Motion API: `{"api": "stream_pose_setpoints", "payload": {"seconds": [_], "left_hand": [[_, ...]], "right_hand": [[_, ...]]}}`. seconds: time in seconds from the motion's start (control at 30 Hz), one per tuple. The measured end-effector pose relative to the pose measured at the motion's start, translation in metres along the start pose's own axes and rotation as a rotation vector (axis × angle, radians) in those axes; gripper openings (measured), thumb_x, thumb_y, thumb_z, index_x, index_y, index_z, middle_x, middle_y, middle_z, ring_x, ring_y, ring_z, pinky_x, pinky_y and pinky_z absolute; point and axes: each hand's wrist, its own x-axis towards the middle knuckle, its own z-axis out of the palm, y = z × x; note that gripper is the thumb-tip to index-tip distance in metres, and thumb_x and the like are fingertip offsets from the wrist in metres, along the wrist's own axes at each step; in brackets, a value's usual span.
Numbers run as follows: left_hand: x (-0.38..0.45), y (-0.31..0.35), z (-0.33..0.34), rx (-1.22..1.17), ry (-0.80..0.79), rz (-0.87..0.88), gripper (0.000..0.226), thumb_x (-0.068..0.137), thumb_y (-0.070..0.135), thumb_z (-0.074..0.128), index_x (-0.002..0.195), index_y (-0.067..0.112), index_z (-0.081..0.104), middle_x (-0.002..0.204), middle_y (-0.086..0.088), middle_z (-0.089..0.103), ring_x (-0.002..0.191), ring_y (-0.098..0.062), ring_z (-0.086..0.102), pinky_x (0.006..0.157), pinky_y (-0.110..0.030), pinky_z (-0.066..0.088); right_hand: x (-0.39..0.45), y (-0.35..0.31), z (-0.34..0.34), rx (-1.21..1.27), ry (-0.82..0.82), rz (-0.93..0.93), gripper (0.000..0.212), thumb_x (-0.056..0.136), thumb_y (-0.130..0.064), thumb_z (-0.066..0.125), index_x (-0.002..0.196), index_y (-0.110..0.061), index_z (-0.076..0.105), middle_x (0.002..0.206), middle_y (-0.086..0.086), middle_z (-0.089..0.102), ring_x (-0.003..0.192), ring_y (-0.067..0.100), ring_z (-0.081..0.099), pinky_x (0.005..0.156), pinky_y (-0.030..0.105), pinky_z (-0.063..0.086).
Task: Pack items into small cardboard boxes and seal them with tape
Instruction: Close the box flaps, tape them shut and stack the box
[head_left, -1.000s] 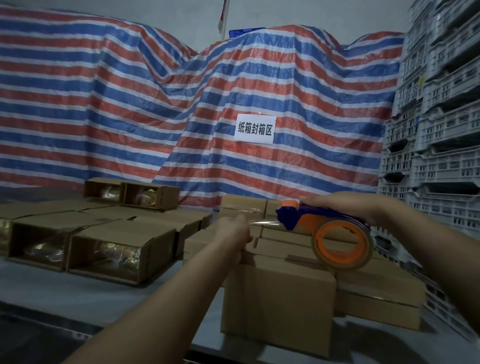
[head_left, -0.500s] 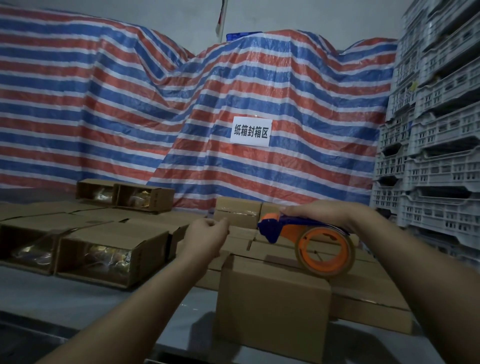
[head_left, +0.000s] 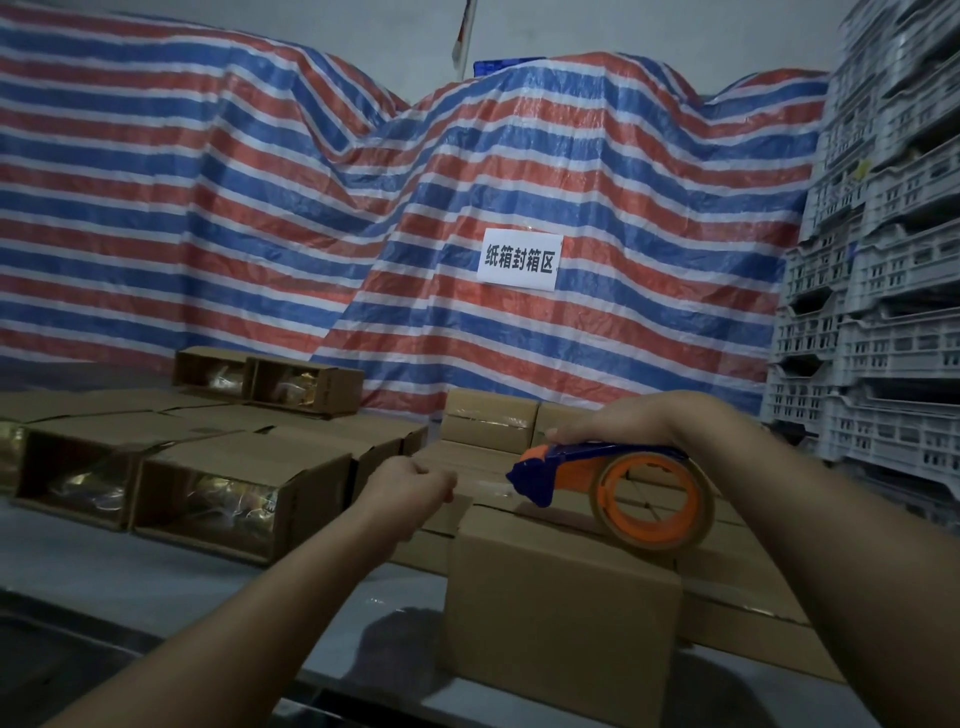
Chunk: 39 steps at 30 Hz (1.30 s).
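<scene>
- Head view: the closed brown cardboard box (head_left: 563, 608) stands on the grey table (head_left: 171, 582), directly below both hands.
- The right hand (head_left: 628, 423) grips the orange-and-blue tape dispenser (head_left: 623, 483) above the box's top.
- The left hand (head_left: 415, 480) pinches the clear tape end (head_left: 485, 487); the strip runs left-right.
- Open-ended cardboard boxes (head_left: 202, 493) lie to the left, clear of the strip.

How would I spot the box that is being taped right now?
Find the striped tarpaulin with the white sign; below it lie cardboard boxes. The closed box stands nearest, under the orange tape dispenser. The open boxes to its left show their contents.
</scene>
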Motion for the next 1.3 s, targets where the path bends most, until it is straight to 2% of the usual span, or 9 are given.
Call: {"api": "stream_pose_setpoints", "payload": {"seconds": [0.13, 0.27, 0.43, 0.7, 0.83, 0.97, 1.1, 1.2, 1.3], "left_hand": [[-0.003, -0.008, 0.002, -0.054, -0.018, -0.056, 0.02, 0.093, 0.033, 0.06, 0.093, 0.014, 0.066, 0.077, -0.002, 0.058, 0.062, -0.014, 0.048, 0.049, -0.023, 0.039], [-0.01, -0.014, 0.003, -0.099, -0.07, -0.111, 0.016, 0.093, 0.028, 0.06, 0.091, 0.012, 0.062, 0.075, -0.003, 0.053, 0.057, -0.012, 0.043, 0.042, -0.019, 0.034], [-0.02, -0.025, 0.016, -0.196, -0.19, -0.245, 0.016, 0.095, 0.029, 0.057, 0.088, 0.015, 0.06, 0.073, -0.001, 0.051, 0.059, -0.012, 0.042, 0.049, -0.021, 0.037], [-0.025, -0.025, 0.023, -0.25, -0.248, -0.318, 0.028, 0.094, 0.038, 0.056, 0.074, 0.019, 0.057, 0.054, 0.005, 0.049, 0.051, -0.01, 0.038, 0.046, -0.02, 0.032], [-0.029, -0.029, 0.021, -0.29, -0.307, -0.387, 0.028, 0.094, 0.039, 0.055, 0.074, 0.019, 0.053, 0.063, 0.001, 0.047, 0.054, -0.012, 0.037, 0.051, -0.022, 0.032], [-0.031, -0.031, 0.025, -0.2, -0.222, -0.373, 0.021, 0.097, 0.034, 0.052, 0.096, 0.014, 0.057, 0.083, -0.006, 0.049, 0.062, -0.015, 0.039, 0.056, -0.025, 0.033], [-0.019, -0.008, 0.019, -0.177, -0.04, -0.217, 0.034, 0.102, 0.043, 0.044, 0.1, 0.012, 0.058, 0.08, -0.005, 0.049, 0.064, -0.016, 0.041, 0.056, -0.025, 0.035], [-0.021, 0.011, 0.014, -0.087, -0.18, -0.17, 0.043, 0.095, 0.057, 0.05, 0.093, 0.016, 0.06, 0.081, -0.004, 0.051, 0.067, -0.016, 0.043, 0.059, -0.025, 0.036], [-0.026, 0.013, 0.017, -0.033, -0.296, -0.216, 0.037, 0.09, 0.056, 0.057, 0.09, 0.019, 0.06, 0.077, 0.0, 0.054, 0.064, -0.011, 0.044, 0.053, -0.022, 0.034]], "right_hand": [[0.0, -0.01, 0.004, -0.099, 0.018, 0.02, 0.042, 0.096, -0.061, 0.053, 0.093, -0.02, 0.064, 0.058, -0.009, 0.064, 0.046, 0.004, 0.057, 0.061, 0.02, 0.047], [0.002, -0.014, 0.006, -0.126, 0.01, 0.034, 0.042, 0.095, -0.061, 0.054, 0.097, -0.02, 0.064, 0.059, -0.008, 0.066, 0.048, 0.004, 0.059, 0.063, 0.021, 0.047], [0.004, -0.012, 0.006, -0.119, -0.012, 0.033, 0.044, 0.095, -0.062, 0.054, 0.096, -0.019, 0.064, 0.061, -0.007, 0.068, 0.048, 0.004, 0.062, 0.067, 0.023, 0.047], [0.003, -0.012, 0.007, -0.079, -0.021, 0.013, 0.04, 0.096, -0.059, 0.053, 0.101, -0.02, 0.062, 0.062, -0.007, 0.07, 0.049, 0.003, 0.064, 0.057, 0.019, 0.051], [0.004, -0.012, 0.006, -0.079, -0.014, 0.026, 0.042, 0.094, -0.06, 0.056, 0.103, -0.019, 0.061, 0.063, -0.007, 0.071, 0.05, 0.004, 0.066, 0.055, 0.019, 0.052], [0.004, -0.01, 0.005, -0.083, 0.006, 0.036, 0.045, 0.092, -0.062, 0.059, 0.106, -0.019, 0.061, 0.065, -0.007, 0.073, 0.053, 0.004, 0.067, 0.055, 0.019, 0.05], [0.006, -0.009, 0.006, -0.082, 0.026, 0.041, 0.048, 0.091, -0.063, 0.06, 0.11, -0.019, 0.061, 0.067, -0.006, 0.073, 0.054, 0.005, 0.067, 0.062, 0.022, 0.05], [0.005, -0.009, 0.006, -0.081, 0.032, 0.045, 0.049, 0.09, -0.063, 0.06, 0.111, -0.019, 0.061, 0.068, -0.006, 0.074, 0.055, 0.005, 0.068, 0.06, 0.021, 0.051], [0.005, -0.011, 0.007, -0.102, 0.035, 0.043, 0.047, 0.091, -0.063, 0.06, 0.108, -0.019, 0.062, 0.067, -0.006, 0.073, 0.054, 0.005, 0.066, 0.061, 0.021, 0.05]]}}
